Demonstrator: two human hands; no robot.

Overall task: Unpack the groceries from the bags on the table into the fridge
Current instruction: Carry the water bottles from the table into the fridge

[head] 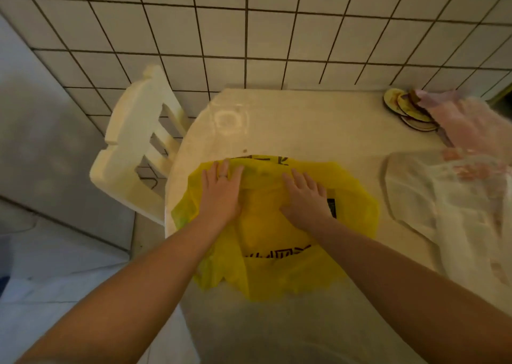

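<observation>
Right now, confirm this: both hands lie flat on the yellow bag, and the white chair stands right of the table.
Wrong side: the head view shows the white chair left of the table. The left hand and right hand do lie flat on the yellow bag.

The left forearm (133, 280) and right forearm (401, 283) reach forward, side by side. The left hand (220, 190) lies palm-down, fingers straight and together; the right hand (304, 194) lies palm-down, fingers slightly spread.
</observation>
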